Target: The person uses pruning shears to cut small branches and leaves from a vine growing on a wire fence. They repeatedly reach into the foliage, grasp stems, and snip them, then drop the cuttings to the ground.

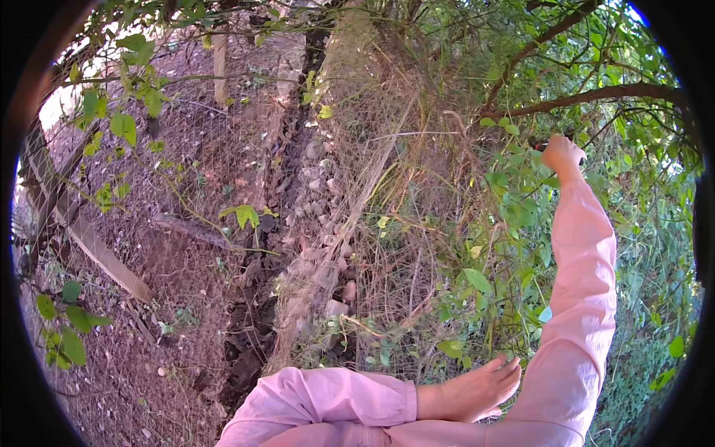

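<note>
My right hand reaches out far to the right, its fingers closed round a small dark tool with a touch of red. Most of that tool is hidden by the fist and the leaves, so its kind does not show. Just beyond it runs a brown branch, with green leafy vines hanging beside and below the hand. My left hand is held low in front of me, pointing right. Its fingers are stretched out and loosely together, with nothing seen in them, above dry stems and grass.
A fine net tangled with dry stems runs down the middle. Stones line a dark strip beside it. On the left lie bare brown soil and a wooden plank. Leafy twigs cross the view; dense greenery fills the right.
</note>
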A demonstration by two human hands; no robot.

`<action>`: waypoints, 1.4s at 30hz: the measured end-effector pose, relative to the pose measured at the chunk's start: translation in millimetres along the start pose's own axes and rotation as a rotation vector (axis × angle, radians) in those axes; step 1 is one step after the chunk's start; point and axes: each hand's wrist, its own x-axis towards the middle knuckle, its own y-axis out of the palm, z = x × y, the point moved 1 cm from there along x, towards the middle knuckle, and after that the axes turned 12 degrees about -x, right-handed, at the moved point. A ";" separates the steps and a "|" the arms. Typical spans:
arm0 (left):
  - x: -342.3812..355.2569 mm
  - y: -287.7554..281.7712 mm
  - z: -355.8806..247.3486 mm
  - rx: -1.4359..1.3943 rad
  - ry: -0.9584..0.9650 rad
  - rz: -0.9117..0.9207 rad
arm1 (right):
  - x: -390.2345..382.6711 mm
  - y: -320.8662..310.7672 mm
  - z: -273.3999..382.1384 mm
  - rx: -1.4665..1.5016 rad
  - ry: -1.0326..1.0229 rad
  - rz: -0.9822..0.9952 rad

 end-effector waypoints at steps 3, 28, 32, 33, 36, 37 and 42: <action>0.5 -2.0 0.2 -0.031 0.001 -0.008 | -4.6 3.1 12.2 -0.107 -0.034 0.014; -2.4 39.5 16.9 0.155 0.067 -0.165 | 14.4 60.7 60.3 -0.174 -0.133 -0.044; -4.0 38.9 15.5 0.235 0.080 -0.134 | 18.7 62.8 59.3 -0.104 -0.210 -0.041; -3.9 37.7 15.1 0.239 0.080 -0.138 | 17.5 60.9 58.9 -0.093 -0.215 -0.060; -2.6 32.4 14.3 0.271 0.086 -0.104 | 10.6 50.1 55.2 -0.082 -0.166 -0.054; -2.3 30.5 13.9 0.293 0.090 -0.064 | 7.7 45.9 53.6 -0.066 -0.134 -0.038; -0.9 21.8 10.8 0.029 0.060 -0.084 | 3.6 30.6 38.1 0.530 -0.115 0.214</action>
